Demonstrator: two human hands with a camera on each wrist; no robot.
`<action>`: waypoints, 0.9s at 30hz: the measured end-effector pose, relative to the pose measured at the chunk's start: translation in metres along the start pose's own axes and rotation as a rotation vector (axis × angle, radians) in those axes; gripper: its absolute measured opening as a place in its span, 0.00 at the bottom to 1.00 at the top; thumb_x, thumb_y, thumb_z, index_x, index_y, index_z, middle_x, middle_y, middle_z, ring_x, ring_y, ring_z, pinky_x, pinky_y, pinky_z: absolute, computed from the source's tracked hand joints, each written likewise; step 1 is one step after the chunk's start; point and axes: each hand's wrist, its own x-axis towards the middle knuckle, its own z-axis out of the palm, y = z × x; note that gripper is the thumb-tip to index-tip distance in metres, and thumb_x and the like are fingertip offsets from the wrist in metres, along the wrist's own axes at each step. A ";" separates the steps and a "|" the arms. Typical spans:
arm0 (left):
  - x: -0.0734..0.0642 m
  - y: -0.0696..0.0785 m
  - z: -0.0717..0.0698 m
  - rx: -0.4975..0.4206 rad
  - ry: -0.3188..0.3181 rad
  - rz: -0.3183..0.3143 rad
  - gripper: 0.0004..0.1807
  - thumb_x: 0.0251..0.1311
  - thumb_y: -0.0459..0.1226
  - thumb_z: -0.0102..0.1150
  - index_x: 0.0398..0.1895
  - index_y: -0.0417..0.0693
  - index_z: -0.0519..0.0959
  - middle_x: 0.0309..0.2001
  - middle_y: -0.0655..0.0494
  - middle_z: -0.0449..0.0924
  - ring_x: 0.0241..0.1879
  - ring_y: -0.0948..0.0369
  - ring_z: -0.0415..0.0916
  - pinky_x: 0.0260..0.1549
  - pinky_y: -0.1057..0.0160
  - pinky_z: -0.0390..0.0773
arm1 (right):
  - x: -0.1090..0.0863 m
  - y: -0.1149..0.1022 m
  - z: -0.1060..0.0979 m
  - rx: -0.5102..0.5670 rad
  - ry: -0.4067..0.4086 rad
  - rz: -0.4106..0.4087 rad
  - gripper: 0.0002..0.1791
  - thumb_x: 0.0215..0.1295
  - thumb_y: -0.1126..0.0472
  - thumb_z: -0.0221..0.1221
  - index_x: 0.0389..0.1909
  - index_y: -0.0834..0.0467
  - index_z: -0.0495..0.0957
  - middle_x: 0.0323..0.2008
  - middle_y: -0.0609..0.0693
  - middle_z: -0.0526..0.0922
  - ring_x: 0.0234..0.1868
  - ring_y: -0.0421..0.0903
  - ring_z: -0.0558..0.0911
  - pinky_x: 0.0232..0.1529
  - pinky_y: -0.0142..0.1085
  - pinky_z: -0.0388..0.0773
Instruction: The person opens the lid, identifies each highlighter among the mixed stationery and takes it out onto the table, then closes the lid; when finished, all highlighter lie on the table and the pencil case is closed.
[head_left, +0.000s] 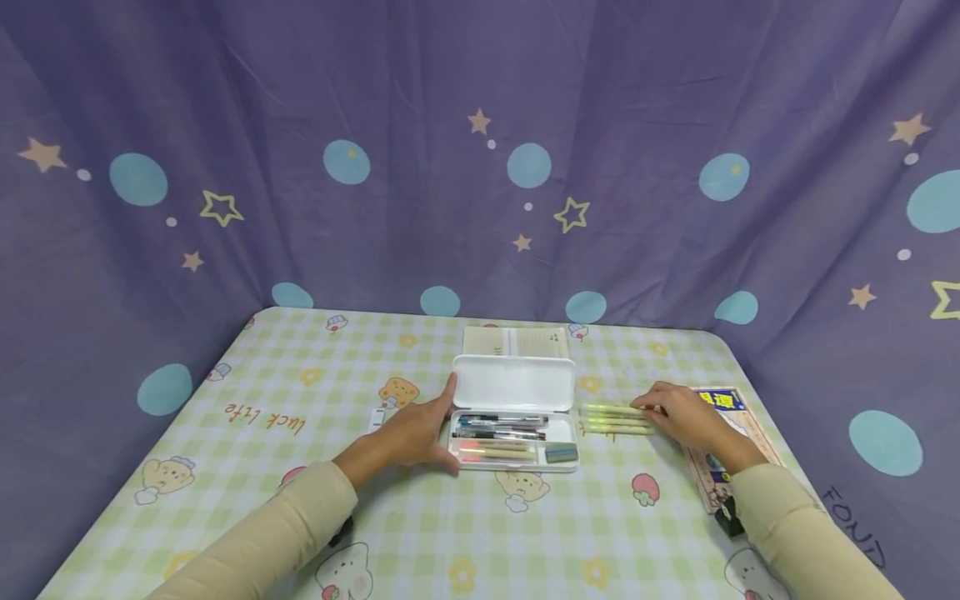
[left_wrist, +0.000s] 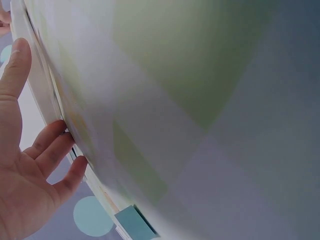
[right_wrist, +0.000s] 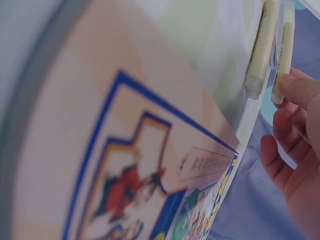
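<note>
A white pencil case (head_left: 514, 383) lies with its lid raised at the middle of the table. Inside it are several clear-barrelled pens (head_left: 501, 422), some pink-and-cream pens (head_left: 495, 451) and a grey-blue eraser (head_left: 561, 452). My left hand (head_left: 416, 429) rests against the case's left side, thumb and fingers spread; in the left wrist view its fingertips (left_wrist: 79, 162) touch the edge. To the right of the case lie several pale yellow highlighters (head_left: 617, 421) side by side. Over their right ends, my right hand (head_left: 684, 414) pinches one highlighter (right_wrist: 284, 60) by its end between thumb and fingers.
Behind the case lies an open notebook (head_left: 487, 340). A colourful printed booklet (head_left: 699, 479) lies partly under my right forearm. A small white-and-blue item (head_left: 377, 419) sits left of the case, beside my left hand. A purple curtain (head_left: 420, 75) hangs behind the checked tablecloth (head_left: 405, 533).
</note>
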 end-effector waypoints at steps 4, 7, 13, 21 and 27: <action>0.001 -0.001 0.002 0.016 0.005 0.003 0.84 0.34 0.66 0.78 0.82 0.39 0.32 0.58 0.53 0.82 0.51 0.56 0.82 0.57 0.55 0.79 | 0.003 0.002 0.003 0.003 -0.007 0.023 0.12 0.65 0.65 0.67 0.47 0.51 0.89 0.36 0.43 0.84 0.34 0.38 0.80 0.34 0.34 0.77; 0.001 -0.001 0.002 0.025 0.007 0.004 0.84 0.34 0.67 0.78 0.82 0.38 0.32 0.58 0.53 0.82 0.50 0.57 0.82 0.57 0.55 0.79 | 0.005 0.002 0.004 0.008 -0.024 0.026 0.12 0.66 0.65 0.66 0.47 0.51 0.89 0.36 0.42 0.84 0.34 0.37 0.80 0.34 0.34 0.77; 0.001 -0.001 0.002 0.025 0.015 0.015 0.84 0.34 0.67 0.77 0.82 0.36 0.33 0.57 0.52 0.82 0.50 0.57 0.82 0.56 0.54 0.79 | 0.008 0.002 0.003 0.016 -0.068 0.021 0.12 0.68 0.65 0.64 0.49 0.51 0.88 0.37 0.43 0.84 0.34 0.36 0.79 0.33 0.34 0.76; 0.001 0.000 0.001 0.027 0.017 0.023 0.84 0.34 0.67 0.77 0.81 0.35 0.33 0.58 0.51 0.82 0.52 0.55 0.82 0.56 0.53 0.79 | 0.009 0.003 0.002 0.017 -0.086 0.023 0.11 0.70 0.63 0.63 0.50 0.52 0.88 0.38 0.43 0.84 0.33 0.35 0.78 0.34 0.36 0.75; -0.001 0.002 -0.001 0.017 0.015 0.014 0.83 0.35 0.65 0.78 0.81 0.35 0.33 0.58 0.50 0.82 0.52 0.53 0.82 0.56 0.53 0.79 | 0.010 0.004 0.001 0.020 -0.103 0.032 0.12 0.71 0.62 0.62 0.51 0.52 0.87 0.39 0.44 0.84 0.32 0.34 0.76 0.33 0.36 0.73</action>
